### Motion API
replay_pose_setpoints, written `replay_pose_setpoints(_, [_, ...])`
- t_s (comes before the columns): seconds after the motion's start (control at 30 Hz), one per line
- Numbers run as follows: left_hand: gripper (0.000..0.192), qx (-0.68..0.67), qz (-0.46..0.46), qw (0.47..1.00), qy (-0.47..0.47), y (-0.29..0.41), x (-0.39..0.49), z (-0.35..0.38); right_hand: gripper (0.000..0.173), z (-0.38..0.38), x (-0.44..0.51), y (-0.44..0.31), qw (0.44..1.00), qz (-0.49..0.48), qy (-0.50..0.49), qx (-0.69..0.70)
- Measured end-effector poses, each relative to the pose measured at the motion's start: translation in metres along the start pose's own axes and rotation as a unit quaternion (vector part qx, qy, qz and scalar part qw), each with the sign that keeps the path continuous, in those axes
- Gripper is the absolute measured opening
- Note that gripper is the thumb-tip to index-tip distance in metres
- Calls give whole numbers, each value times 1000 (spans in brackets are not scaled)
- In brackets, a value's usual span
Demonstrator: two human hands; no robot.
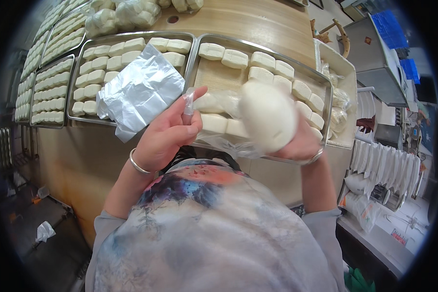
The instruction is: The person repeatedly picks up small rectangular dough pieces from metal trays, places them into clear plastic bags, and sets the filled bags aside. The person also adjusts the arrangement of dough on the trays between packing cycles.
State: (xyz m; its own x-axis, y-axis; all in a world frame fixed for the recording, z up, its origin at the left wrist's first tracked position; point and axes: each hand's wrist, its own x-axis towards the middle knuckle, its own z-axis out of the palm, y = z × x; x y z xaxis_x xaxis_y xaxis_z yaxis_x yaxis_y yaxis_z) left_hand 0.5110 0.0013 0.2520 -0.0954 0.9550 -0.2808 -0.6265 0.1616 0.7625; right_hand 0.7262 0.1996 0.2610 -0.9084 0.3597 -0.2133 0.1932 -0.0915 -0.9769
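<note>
My left hand grips a gathered edge of a clear plastic bag, which spreads to the right over the near part of a metal tray. Block-shaped steamed buns show at the bag; whether all of them lie inside it I cannot tell. In my right hand is a white steamed bun, blurred and raised above the tray. Part of that hand is hidden behind the bun. More buns stand in rows along the tray's far and right sides, with bare lining between.
A stack of thin plastic bags covers part of a second bun tray at left. Further trays of buns stand beyond it. Filled bags sit at the back of the wooden table. A white box holding bagged items adjoins the right tray.
</note>
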Motion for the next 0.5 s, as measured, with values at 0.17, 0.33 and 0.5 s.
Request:
replay_pose_setpoints(0.17, [75, -16, -5, 1000, -1, -2, -3, -9, 83, 64, 32, 36, 924, 48, 37, -377])
replay_pose_setpoints(0.33, [73, -17, -12, 1000, -22, -2, -5, -14, 78, 75, 48, 69, 797, 86, 126, -584])
replay_pose_setpoints(0.5, [71, -23, -9, 999, -37, -2, -5, -19, 78, 82, 58, 73, 773, 95, 146, -610])
